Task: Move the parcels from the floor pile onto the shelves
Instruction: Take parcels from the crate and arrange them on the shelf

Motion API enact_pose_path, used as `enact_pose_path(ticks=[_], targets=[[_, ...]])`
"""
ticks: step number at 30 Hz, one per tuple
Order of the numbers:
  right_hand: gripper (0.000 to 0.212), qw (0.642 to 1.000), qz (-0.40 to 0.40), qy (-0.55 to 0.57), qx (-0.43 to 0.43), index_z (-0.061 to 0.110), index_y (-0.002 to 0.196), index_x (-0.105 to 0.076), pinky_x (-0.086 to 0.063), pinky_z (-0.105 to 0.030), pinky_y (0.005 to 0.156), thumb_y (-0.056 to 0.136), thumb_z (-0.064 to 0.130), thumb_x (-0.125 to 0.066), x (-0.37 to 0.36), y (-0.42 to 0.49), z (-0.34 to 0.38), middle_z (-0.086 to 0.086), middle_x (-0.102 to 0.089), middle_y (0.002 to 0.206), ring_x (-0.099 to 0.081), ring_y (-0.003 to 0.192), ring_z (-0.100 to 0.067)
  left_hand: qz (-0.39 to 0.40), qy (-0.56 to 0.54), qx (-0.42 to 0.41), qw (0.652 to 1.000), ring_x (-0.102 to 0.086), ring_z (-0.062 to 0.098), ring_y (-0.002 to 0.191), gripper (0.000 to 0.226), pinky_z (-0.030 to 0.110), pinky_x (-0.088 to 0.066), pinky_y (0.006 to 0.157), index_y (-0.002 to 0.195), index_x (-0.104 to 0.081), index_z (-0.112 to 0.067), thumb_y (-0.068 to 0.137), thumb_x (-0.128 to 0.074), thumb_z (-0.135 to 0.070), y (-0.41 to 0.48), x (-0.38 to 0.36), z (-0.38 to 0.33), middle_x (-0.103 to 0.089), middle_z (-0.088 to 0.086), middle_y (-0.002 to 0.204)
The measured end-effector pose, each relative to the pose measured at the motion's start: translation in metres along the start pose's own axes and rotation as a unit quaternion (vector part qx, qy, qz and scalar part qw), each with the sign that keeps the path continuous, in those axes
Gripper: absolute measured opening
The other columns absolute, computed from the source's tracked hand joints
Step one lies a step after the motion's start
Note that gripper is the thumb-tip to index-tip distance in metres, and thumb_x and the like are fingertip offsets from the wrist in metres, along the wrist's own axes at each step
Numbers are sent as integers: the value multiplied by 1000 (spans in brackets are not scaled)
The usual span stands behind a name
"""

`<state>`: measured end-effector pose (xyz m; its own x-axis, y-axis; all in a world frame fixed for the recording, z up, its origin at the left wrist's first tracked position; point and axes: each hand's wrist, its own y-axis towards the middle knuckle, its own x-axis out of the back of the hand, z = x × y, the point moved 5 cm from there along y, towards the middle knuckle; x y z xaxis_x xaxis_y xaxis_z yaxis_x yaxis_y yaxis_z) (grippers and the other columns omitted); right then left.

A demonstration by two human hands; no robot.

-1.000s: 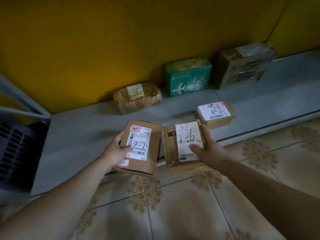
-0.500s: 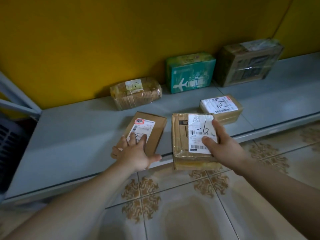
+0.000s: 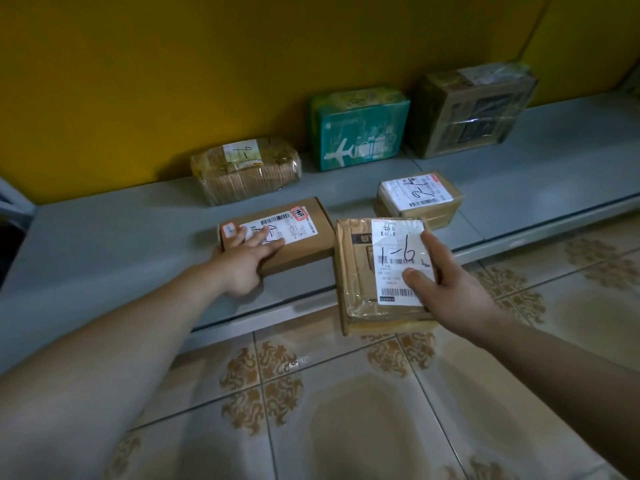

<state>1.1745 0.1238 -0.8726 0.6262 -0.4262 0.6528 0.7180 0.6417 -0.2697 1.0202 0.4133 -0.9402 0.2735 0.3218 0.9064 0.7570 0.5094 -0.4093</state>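
A flat brown box lies label-up on the grey shelf, near its front edge. Just right of it, a tape-wrapped parcel (marked "1-6") juts out past that edge, label up.

Yellow wall; grey shelf; teal box, white plane print; beige floor tiles, brown scrollwork; taped parcel probably tan.

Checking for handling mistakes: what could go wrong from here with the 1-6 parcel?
1. The taped 1-6 parcel in the right hand overhangs the front edge of the shelf; released now, it may tip onto the tiled floor.
2. Pushed straight back, it could shove the small labelled parcel behind it.
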Motion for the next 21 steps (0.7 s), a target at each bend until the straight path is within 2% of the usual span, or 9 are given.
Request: enact_pose_path(ticks=[1, 3, 5, 6, 10, 13, 17, 19, 21], targets=[[67, 1000, -2, 2, 1, 45, 153, -10, -40, -11, 56, 100, 40, -50, 0, 0, -2, 32, -48, 90, -57, 76, 6, -8, -3, -1, 1000, 15, 28, 148, 82, 59, -4, 116, 150, -8, -49, 90, -53, -16, 1, -1, -1, 12, -11, 162], [68, 1000, -5, 10, 4, 46, 153, -11, -42, -12, 57, 99, 39, -52, 1, -2, -4, 32, -49, 91, -59, 78, 5, -30, -4, -4, 1000, 15, 25, 148, 75, 61, -3, 116, 150, -7, -48, 94, -54, -34, 0, -3, -4, 12, -11, 161], [69, 1000, -4, 15, 7, 46, 153, -11, -44, -12, 58, 99, 37, -53, 2, -4, -6, 31, -51, 93, -61, 79, 4, -51, 7, -6, 999, 16, 24, 148, 69, 61, -1, 116, 151, -5, -47, 95, -46, -53, -3, -5, -7, 14, -10, 161], [69, 1000, -3, 15, 8, 45, 153, -12, -44, -11, 58, 99, 37, -53, 2, -6, -7, 30, -52, 94, -61, 79, 4, -60, 14, -7, 998, 16, 24, 148, 67, 61, -1, 115, 151, -4, -46, 96, -41, -56, -4, -5, -8, 14, -10, 161], [69, 1000, 1, 6, 10, 43, 154, -11, -44, -12, 59, 99, 36, -53, -1, -9, -10, 27, -54, 97, -60, 81, 4, -77, 20, -16, 997, 15, 25, 148, 62, 62, -4, 115, 151, -5, -46, 98, -36, -55, 0, -6, -11, 13, -8, 162], [69, 1000, 5, 0, 13, 44, 153, -11, -44, -10, 58, 99, 37, -52, -3, -10, -12, 18, -57, 109, -59, 82, 6, -74, 9, -21, 997, 13, 25, 148, 64, 63, -5, 115, 151, -7, -46, 97, -39, -55, 3, -4, -13, 10, -7, 162], [60, 999, 14, 4, 30, 51, 146, -18, -43, -5, 51, 99, 33, -52, -5, -15, -7, 26, -56, 101, -57, 78, 9, -103, -12, -9, 995, 8, 22, 149, 63, 61, 5, 114, 151, -15, -44, 94, -35, -62, 1, 4, -16, 0, -7, 163], [59, 999, 7, 21, 32, 47, 147, -22, -46, -7, 52, 99, 32, -53, -6, -13, -3, 21, -57, 109, -57, 79, 8, -164, -70, 2, 984, -2, 21, 150, 57, 57, 0, 117, 150, -27, -36, 97, -35, -55, -6, 9, -16, -12, -4, 162], [62, 999, 14, 15, 28, 40, 151, -22, -49, -11, 50, 99, 31, -53, -13, -9, 3, 15, -55, 118, -59, 80, 5, -205, -225, -8, 953, -15, 21, 148, 50, 45, -11, 120, 146, -40, -24, 100, -38, -43, -18, 10, -23, -27, 1, 158]])
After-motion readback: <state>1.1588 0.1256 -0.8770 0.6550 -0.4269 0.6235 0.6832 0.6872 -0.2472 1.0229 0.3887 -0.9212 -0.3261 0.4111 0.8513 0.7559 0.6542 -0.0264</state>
